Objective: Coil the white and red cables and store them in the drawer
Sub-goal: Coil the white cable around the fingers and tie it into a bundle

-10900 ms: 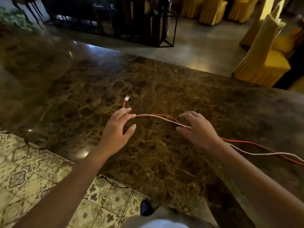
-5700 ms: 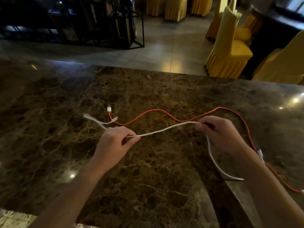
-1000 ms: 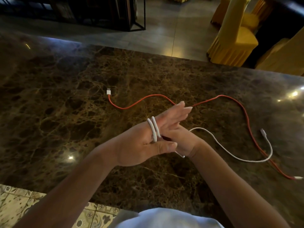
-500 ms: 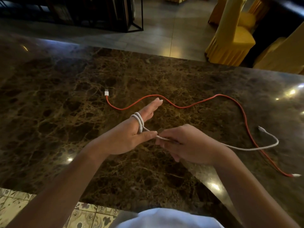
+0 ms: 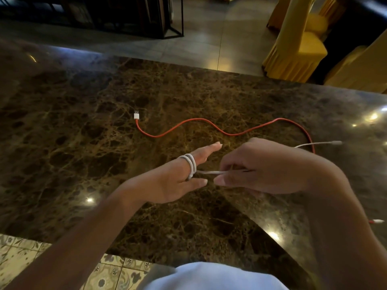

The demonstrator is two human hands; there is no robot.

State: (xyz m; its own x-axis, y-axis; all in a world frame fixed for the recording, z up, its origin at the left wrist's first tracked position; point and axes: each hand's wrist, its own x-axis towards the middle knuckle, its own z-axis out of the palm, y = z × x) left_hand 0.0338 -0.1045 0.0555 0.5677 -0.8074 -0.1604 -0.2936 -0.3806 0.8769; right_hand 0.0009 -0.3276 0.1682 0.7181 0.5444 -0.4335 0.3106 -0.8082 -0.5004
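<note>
The white cable (image 5: 191, 163) is looped around the straight fingers of my left hand (image 5: 176, 178), which hovers flat over the dark marble counter (image 5: 83, 126). Just to its right, my right hand (image 5: 266, 168) pinches the white cable, and a short taut stretch runs between the two hands. The cable's free end with its plug shows past my right wrist at the right. Behind both hands the red cable (image 5: 201, 120) lies in a loose wave on the counter, its white USB plug at the left end. No drawer is in view.
Yellow covered chairs (image 5: 297, 42) stand beyond the counter's far edge at the right. A black metal rack (image 5: 134, 15) stands on the floor at the back. Patterned floor tiles (image 5: 18, 254) show below the counter's near edge at the left.
My right hand has pulled the white cable rightward and upward, drawing the free end in closer. The loops on my left fingers stay in place. The red cable has not moved.
</note>
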